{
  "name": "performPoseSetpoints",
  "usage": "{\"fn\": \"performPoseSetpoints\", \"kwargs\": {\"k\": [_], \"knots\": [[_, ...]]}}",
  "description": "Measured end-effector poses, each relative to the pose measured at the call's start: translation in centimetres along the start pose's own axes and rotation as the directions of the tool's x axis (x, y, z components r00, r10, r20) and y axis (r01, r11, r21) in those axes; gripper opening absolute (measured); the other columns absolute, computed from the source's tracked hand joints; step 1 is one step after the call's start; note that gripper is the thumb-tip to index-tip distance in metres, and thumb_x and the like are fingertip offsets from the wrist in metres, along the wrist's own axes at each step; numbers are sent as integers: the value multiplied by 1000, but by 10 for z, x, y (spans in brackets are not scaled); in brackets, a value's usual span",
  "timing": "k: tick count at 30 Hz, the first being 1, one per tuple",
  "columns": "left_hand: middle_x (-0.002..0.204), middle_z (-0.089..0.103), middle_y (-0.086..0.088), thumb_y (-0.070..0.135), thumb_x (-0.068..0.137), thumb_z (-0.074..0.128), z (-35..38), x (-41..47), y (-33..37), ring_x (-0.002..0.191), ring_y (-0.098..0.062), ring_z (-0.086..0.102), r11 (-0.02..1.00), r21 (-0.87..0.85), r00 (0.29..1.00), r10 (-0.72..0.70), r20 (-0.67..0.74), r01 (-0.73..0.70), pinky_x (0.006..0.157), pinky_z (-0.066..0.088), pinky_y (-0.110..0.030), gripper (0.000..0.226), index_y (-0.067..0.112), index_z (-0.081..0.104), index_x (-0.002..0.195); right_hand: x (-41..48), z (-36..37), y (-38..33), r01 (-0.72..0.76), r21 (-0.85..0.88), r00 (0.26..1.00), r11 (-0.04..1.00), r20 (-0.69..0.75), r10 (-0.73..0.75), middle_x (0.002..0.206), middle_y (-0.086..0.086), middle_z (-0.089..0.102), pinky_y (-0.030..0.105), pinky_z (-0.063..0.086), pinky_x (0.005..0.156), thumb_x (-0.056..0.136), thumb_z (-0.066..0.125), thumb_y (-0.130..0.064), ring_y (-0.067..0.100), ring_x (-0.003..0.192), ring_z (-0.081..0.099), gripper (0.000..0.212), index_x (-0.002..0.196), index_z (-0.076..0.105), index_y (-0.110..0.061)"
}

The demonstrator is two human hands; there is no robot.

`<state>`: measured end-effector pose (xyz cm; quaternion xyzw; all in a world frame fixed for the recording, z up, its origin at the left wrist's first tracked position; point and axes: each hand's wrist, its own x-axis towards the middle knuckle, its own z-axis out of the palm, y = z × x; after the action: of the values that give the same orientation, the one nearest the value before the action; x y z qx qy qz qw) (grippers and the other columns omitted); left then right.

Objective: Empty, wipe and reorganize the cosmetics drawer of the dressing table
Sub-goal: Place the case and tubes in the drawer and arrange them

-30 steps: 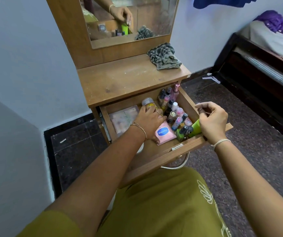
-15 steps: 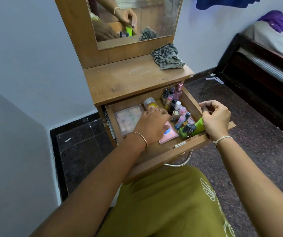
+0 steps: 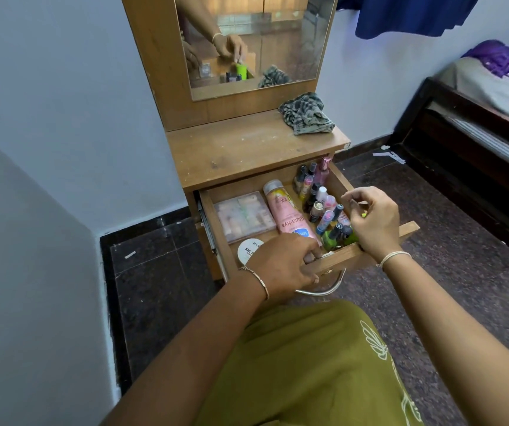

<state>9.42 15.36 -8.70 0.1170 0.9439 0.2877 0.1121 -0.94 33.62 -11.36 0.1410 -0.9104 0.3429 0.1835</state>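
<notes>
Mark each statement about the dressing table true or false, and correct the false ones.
1. The drawer is pulled open. True.
2. The cloth lies inside the drawer. False: it sits on the tabletop, below the mirror.
3. The pink tube lies flat between the clear case and the nail polish bottles. True.
4. The right hand holds the pink tube. False: it is over the bottles at the drawer's right side, apart from the tube.
5. The white round tub is at the drawer's back right. False: it is at the front left.
</notes>
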Motion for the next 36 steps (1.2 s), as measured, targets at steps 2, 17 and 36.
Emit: {"fn": "performPoseSetpoints", "kwargs": {"k": [2, 17, 36], "knots": [[106, 66, 5, 31, 77, 74, 0, -1, 0, 96, -17, 59, 1000, 9, 999, -14, -41, 14, 79, 52, -35, 36, 27, 63, 111, -6, 2, -3, 67, -36, 997, 997, 30, -66, 92, 1, 66, 22, 45, 76, 80, 61, 3, 17, 83, 60, 18, 86, 68, -13], [116, 58, 4, 34, 86, 65, -29, 28, -23, 109, -20, 56, 946, 295, 970, -66, -235, 136, 85, 48, -35, 31, 32, 61, 117, -16, 19, -14, 369, -110, 928, 923, 104, -359, 97, 3, 67, 29, 50, 76, 88, 67, -20, 20, 86, 61, 13, 91, 70, -9], [148, 28, -3, 62, 76, 58, -92, 82, -105, 135, -25, 27, 821, 440, 895, -178, -410, 364, 107, 26, -48, 81, 30, 27, 143, 103, 79, -26, 584, -222, 798, 781, 333, -502, 134, 12, 52, 40, 46, 99, 89, 63, -33, 28, 121, 50, 54, 132, 50, -4]]}}
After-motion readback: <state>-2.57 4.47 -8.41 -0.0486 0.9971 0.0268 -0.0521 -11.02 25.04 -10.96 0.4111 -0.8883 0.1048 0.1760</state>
